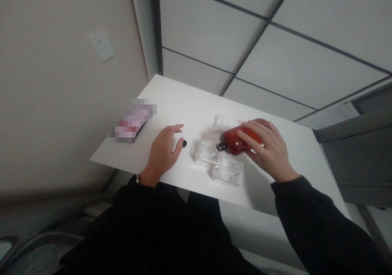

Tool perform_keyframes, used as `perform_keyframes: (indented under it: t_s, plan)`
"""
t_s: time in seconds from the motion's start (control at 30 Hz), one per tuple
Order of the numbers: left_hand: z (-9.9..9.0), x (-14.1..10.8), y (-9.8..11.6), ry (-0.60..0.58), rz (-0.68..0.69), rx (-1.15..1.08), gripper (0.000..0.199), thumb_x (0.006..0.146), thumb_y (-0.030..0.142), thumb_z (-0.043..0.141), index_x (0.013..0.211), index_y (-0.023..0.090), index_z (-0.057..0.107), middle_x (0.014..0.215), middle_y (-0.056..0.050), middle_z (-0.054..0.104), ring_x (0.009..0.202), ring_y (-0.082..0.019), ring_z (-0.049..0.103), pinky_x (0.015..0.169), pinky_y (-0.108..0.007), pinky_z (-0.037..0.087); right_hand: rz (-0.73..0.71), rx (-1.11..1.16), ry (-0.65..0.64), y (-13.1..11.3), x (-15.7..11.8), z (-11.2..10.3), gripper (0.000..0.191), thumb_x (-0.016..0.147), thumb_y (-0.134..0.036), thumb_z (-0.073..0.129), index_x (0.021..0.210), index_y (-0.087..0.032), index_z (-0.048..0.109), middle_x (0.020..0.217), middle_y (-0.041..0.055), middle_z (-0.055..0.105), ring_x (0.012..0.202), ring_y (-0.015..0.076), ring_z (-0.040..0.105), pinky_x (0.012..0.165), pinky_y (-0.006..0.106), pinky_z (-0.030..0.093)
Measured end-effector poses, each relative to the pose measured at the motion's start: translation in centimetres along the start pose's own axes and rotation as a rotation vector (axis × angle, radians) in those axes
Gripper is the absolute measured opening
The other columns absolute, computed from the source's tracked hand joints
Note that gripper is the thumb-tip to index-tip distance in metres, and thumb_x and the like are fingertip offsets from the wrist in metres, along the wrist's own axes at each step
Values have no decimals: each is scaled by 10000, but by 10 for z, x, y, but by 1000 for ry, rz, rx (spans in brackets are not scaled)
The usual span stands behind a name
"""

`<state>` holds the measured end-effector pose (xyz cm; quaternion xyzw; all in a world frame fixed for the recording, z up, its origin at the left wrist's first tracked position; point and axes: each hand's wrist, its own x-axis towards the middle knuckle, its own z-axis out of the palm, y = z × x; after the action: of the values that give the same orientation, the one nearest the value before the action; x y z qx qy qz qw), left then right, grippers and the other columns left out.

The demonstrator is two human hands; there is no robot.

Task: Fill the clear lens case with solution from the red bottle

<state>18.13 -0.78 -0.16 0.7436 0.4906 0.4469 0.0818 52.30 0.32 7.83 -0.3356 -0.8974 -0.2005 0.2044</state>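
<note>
My right hand (266, 148) grips a red glass bottle (241, 140) from above. The bottle lies tilted on its side, with its dark metal neck pointing left. My left hand (162, 156) rests on the white table (180, 103) with its fingers apart and holding nothing. Its thumb tip is right next to a small black cap (184, 143). Two clear square glass bottles (208, 153) (228, 171) lie side by side below the red bottle, touching each other. A faint transparent glass shape (222, 123) stands behind the red bottle.
A pixelated pink and white box (133, 122) lies at the table's left, near the wall. Above it is a white wall socket (101, 45). The table's far edges meet the wall and a grey cabinet (358, 152) on the right.
</note>
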Motion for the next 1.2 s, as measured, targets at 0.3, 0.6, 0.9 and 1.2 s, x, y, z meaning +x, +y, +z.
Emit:
perform_keyframes:
  t_s: [0.3,0.6,0.9,1.2]
  plan:
    - [0,0,1,-7,3,-13,344,1039,169,544,1380,210,553,1155,-71,728,1119,-227,720,1009,-410,593,-42,-28,13,-1,6,-7,890,935,-78,764,1671,-385,367,1509,126,670,1353,330,679,1120,590,565]
    - [0,0,2,-16,7,-21,338,1036,163,547,1371,210,564,1146,-67,726,1102,-223,716,995,-400,586,-35,-28,-8,-1,7,-11,831,950,-56,739,1633,-417,431,1565,94,636,1378,314,666,1145,570,554]
    - [1,-1,1,-30,5,-10,342,1033,158,542,1371,210,564,1141,-66,723,1089,-222,713,976,-395,582,-46,-43,-57,1,8,-14,787,972,-88,713,1615,-436,423,1568,76,629,1403,312,639,1148,566,533]
    - [2,-1,2,-27,21,-17,340,1026,134,544,1362,178,575,1140,-83,727,1088,-232,706,972,-406,586,-123,-160,-3,-2,16,-19,744,960,-88,753,1598,-344,469,1482,119,688,1353,301,679,1138,518,544]
